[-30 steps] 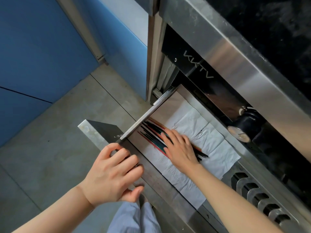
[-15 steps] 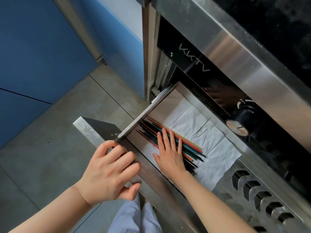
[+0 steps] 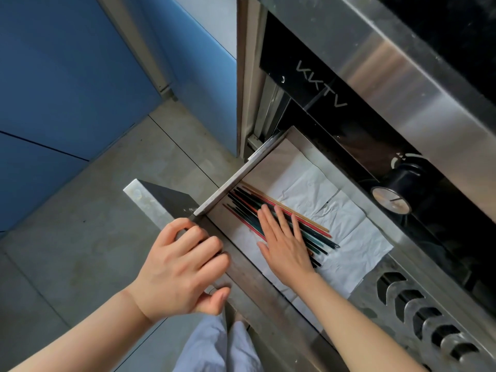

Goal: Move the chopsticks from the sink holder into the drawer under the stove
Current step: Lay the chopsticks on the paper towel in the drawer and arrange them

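Note:
Several chopsticks (image 3: 303, 220), red, dark green, black and tan, lie side by side on white paper (image 3: 349, 224) inside the pulled-out steel drawer (image 3: 225, 189) under the stove. My right hand (image 3: 285, 244) lies flat on them with straight fingers, covering their near ends. My left hand (image 3: 182, 267) grips the drawer's front panel (image 3: 150, 200), fingers curled over its top edge and thumb underneath.
The stove front (image 3: 402, 84) overhangs the drawer, with a black knob (image 3: 394, 194) just above the drawer's right side. Vent slots (image 3: 424, 315) run along the lower right. Blue cabinets (image 3: 67, 89) stand on the left and grey floor tiles (image 3: 88, 237) lie below.
My right hand slid toward me along the chopsticks and flattened, uncovering more of their far ends. My left hand kept its grip on the drawer front.

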Demonstrator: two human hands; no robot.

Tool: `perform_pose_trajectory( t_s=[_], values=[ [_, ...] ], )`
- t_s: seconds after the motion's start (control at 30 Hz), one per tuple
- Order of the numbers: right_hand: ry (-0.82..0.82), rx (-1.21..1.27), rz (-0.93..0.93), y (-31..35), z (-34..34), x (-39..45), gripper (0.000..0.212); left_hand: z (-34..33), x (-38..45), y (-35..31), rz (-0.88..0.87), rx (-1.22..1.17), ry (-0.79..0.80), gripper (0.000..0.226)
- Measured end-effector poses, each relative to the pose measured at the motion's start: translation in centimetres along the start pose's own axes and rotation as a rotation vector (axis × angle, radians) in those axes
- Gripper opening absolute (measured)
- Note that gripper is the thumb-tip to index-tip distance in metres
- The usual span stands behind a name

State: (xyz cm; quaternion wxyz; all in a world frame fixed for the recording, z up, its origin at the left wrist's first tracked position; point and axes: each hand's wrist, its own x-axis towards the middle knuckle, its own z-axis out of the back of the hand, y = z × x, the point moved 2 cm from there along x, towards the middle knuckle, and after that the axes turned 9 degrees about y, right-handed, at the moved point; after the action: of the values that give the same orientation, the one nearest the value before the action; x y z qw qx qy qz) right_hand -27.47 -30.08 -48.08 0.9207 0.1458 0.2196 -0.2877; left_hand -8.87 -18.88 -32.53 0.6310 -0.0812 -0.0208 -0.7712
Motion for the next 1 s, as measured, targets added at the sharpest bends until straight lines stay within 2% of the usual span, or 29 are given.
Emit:
perform_pose_trajectory(
  t_s=[0.23,0.53,0.7,0.87,1.0],
  values=[
    [0.08,-0.108,0.131,-0.4,-0.9,0.2,0.076,-0.1,0.0,-0.1,0.008,0.01,-0.006,0.043],
    [0.042,-0.018,-0.03,2.8,-0.6,1.3,0.075,0.0,0.1,-0.2,0.02,0.021,-0.019,0.042],
    [-0.004,-0.088,0.119,1.9,1.3,3.5,0.06,0.1,0.1,-0.2,0.012,0.016,-0.021,0.042],
    [-0.009,-0.14,0.294,-0.3,-0.3,0.7,0.063,0.0,0.1,-0.3,0.013,-0.003,-0.024,0.042],
    [0.059,-0.158,0.305,-2.3,-2.2,-2.0,0.068,-0.1,0.2,-0.2,0.015,0.002,-0.034,0.041]
  ],
)
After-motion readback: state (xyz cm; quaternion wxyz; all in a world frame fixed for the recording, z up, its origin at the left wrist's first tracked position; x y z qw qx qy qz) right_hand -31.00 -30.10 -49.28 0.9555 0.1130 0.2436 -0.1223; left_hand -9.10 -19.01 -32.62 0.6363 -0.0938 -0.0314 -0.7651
